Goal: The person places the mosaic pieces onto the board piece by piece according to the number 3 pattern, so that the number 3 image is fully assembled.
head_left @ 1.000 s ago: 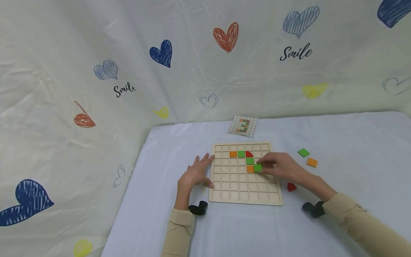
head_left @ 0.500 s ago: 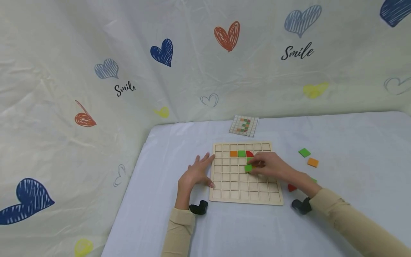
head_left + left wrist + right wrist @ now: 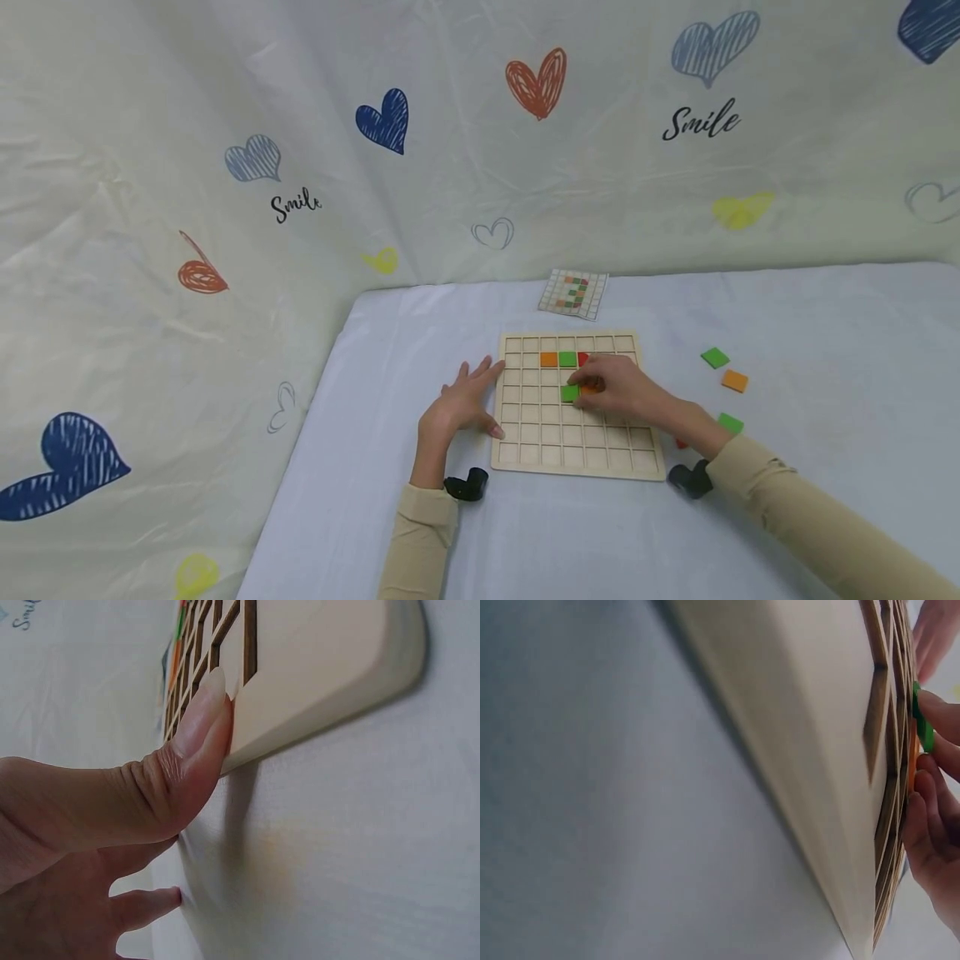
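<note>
A wooden grid board (image 3: 528,457) lies on the white cloth. My right hand (image 3: 626,390) is over it, thumb and fingers pinching a green square tile (image 3: 569,393) at a cell left of an orange tile (image 3: 589,390). The right wrist view shows that green tile (image 3: 923,720) tilted between the fingertips. An orange tile (image 3: 548,359), a green tile (image 3: 567,359) and a partly covered red tile (image 3: 582,359) sit in an upper row; my hand hides cells below them. My left hand (image 3: 453,408), fingers spread, touches the board's left edge; its thumb (image 3: 199,727) rests against the rim.
A printed pattern card (image 3: 573,294) lies behind the board. Loose on the right are a green tile (image 3: 715,357), an orange tile (image 3: 735,381), another green tile (image 3: 731,423) and a red piece (image 3: 681,443) mostly behind my right wrist. A patterned curtain (image 3: 435,192) hangs behind.
My right hand has carried the green tile leftward across the orange one to the cell on its left. The left hand has stayed at the board's edge.
</note>
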`<action>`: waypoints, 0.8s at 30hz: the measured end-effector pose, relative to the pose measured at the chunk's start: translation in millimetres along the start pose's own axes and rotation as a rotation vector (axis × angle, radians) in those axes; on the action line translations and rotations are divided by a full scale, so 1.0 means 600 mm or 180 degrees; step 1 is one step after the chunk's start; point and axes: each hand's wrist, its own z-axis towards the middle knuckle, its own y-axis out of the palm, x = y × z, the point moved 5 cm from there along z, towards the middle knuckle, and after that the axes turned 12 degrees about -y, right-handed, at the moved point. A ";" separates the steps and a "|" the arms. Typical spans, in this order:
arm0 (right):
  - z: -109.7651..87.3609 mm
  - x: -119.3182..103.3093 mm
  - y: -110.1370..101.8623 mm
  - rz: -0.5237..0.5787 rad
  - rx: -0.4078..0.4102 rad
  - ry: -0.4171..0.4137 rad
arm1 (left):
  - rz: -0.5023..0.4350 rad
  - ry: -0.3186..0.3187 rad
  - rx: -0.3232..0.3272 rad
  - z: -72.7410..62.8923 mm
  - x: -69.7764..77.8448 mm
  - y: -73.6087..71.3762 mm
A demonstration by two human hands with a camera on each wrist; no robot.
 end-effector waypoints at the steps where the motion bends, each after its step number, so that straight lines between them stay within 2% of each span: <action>1: 0.001 -0.001 0.000 -0.0034 -0.0002 -0.0001 | 0.0003 0.0009 0.0000 0.000 0.001 0.000; 10: -0.001 -0.001 0.000 -0.0147 0.0012 -0.0039 | 0.0020 0.0029 0.0008 0.005 0.002 0.000; 15: -0.008 -0.002 -0.005 -0.0124 -0.0002 -0.0086 | 0.0030 -0.0036 0.0014 0.007 -0.002 0.001; 18: -0.016 -0.004 -0.014 -0.0141 0.0018 -0.0172 | 0.0012 -0.0050 0.0028 0.006 -0.002 0.001; 24: -0.048 -0.002 -0.039 -0.0130 0.0106 -0.0092 | -0.0031 -0.0046 0.0031 0.005 -0.003 0.003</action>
